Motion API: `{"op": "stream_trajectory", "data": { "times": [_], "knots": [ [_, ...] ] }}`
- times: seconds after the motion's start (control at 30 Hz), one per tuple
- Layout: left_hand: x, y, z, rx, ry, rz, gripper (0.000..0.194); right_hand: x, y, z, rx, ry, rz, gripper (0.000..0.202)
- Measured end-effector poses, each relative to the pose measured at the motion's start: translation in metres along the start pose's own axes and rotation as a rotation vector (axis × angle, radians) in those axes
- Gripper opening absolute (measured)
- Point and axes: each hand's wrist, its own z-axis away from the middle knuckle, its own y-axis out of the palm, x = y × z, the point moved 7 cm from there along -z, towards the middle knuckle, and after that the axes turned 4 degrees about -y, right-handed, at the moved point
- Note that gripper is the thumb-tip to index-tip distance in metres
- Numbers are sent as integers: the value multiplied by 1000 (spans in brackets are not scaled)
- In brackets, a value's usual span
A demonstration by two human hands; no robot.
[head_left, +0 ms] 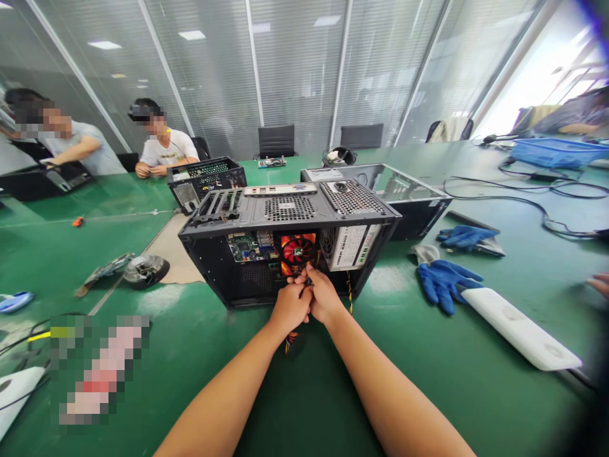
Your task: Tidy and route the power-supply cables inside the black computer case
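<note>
"Head view: where's the computer case (288, 225)?"
"Mid-tabletop (419, 346), open side facing near, vented panel (252, 214) upward, long axis left to right."
"And the fingers (313, 274)?"
"Left hand (291, 308) and right hand (326, 297) meet below the red fan (297, 249); their grasp I can't tell."
</note>
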Motion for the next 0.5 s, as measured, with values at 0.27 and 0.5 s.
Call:
{"op": "stream_trajectory", "data": {
  "times": [0.27, 0.5],
  "knots": [
    [1, -2, -1, -30, -3, -35, 32, 0, 4, 1, 9, -7, -30, 28],
    [-1, -1, 0, -25, 7, -38, 33, 0, 2, 0, 0, 4, -40, 25]
  ]
}}
